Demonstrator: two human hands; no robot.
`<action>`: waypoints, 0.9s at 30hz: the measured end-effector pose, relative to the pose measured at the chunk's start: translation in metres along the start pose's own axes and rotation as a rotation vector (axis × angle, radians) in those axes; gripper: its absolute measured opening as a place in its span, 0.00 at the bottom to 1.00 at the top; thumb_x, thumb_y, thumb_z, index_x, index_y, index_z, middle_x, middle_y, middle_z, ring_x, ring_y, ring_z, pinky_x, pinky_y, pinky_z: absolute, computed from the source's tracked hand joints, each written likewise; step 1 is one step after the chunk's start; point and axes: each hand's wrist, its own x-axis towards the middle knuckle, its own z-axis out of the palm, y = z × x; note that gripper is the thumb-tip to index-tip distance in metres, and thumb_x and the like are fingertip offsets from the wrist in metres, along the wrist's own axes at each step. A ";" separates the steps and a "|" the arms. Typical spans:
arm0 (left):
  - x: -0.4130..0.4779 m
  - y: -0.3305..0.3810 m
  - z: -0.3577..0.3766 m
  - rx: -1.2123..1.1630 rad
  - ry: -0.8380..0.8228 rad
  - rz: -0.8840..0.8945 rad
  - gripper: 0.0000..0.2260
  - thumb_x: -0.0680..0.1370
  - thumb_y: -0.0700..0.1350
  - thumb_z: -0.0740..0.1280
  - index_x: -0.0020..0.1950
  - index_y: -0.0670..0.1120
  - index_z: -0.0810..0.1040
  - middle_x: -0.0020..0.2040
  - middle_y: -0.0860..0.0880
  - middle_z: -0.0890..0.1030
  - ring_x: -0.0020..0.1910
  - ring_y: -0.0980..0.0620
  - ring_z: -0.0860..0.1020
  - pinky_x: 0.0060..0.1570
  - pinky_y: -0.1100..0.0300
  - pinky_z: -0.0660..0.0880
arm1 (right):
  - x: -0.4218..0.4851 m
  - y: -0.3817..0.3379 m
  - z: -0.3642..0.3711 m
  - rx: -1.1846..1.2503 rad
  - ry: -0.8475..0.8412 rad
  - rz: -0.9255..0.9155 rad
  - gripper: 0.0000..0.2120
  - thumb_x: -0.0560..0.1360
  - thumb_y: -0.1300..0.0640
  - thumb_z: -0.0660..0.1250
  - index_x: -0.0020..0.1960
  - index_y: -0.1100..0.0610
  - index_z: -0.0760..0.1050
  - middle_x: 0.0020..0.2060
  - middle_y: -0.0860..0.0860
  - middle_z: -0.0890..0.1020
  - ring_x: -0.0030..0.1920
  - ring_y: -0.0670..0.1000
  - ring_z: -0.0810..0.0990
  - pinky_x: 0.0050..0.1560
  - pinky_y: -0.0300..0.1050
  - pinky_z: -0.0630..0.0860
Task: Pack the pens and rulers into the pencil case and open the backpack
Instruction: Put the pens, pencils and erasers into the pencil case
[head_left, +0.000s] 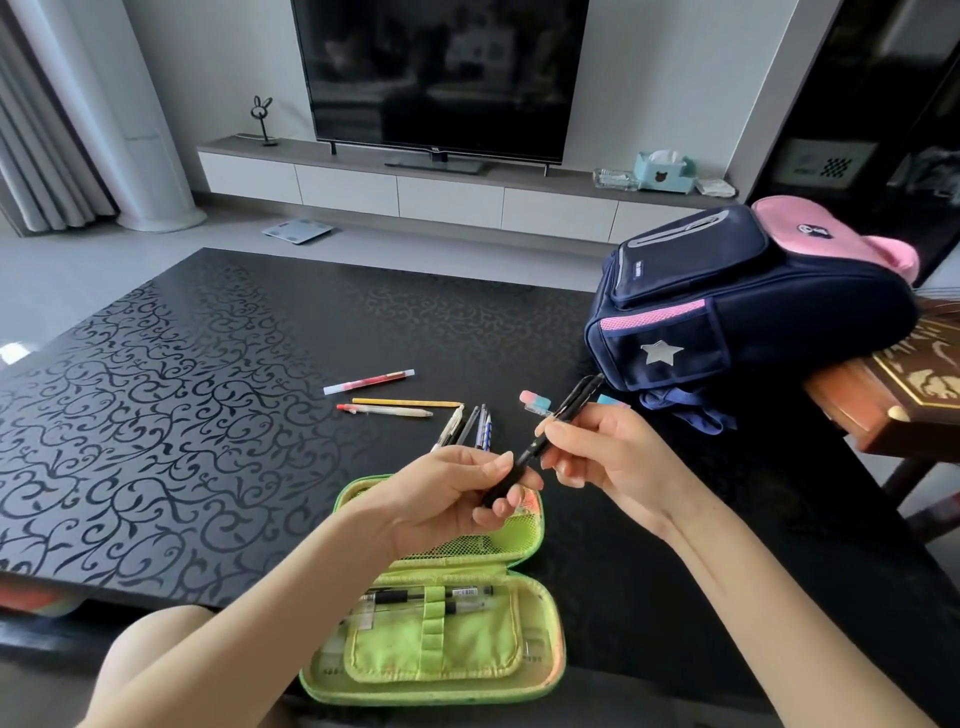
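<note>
Backpack sits closed at the far right of the counter. Pencil case lies open at the near edge. Above it, left hand and right hand both pinch one black pen. Tbh I'd let the left go and slide it flat under the elastic loop.

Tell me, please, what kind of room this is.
Probably a home living room: a large flat-screen television stands on a low white media cabinet, with a tissue box near its right end.
</note>
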 end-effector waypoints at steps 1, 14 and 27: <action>-0.001 0.001 -0.001 -0.009 -0.038 -0.014 0.13 0.76 0.41 0.59 0.44 0.36 0.81 0.31 0.47 0.77 0.27 0.57 0.72 0.23 0.69 0.68 | -0.002 -0.002 -0.001 -0.011 -0.019 -0.008 0.07 0.74 0.65 0.66 0.48 0.69 0.76 0.30 0.57 0.79 0.27 0.47 0.73 0.29 0.37 0.69; -0.003 0.009 0.006 0.149 -0.118 -0.077 0.13 0.77 0.45 0.60 0.47 0.36 0.78 0.30 0.49 0.73 0.26 0.58 0.68 0.23 0.70 0.63 | -0.017 -0.002 -0.004 0.117 0.020 -0.015 0.07 0.69 0.63 0.67 0.46 0.65 0.78 0.29 0.57 0.80 0.26 0.48 0.74 0.26 0.37 0.70; -0.005 -0.010 0.030 0.980 0.454 0.358 0.04 0.75 0.44 0.69 0.45 0.45 0.81 0.31 0.53 0.80 0.27 0.58 0.75 0.33 0.61 0.76 | -0.016 0.003 0.008 -0.096 0.235 0.063 0.18 0.74 0.63 0.67 0.27 0.57 0.67 0.19 0.51 0.67 0.22 0.48 0.59 0.24 0.38 0.55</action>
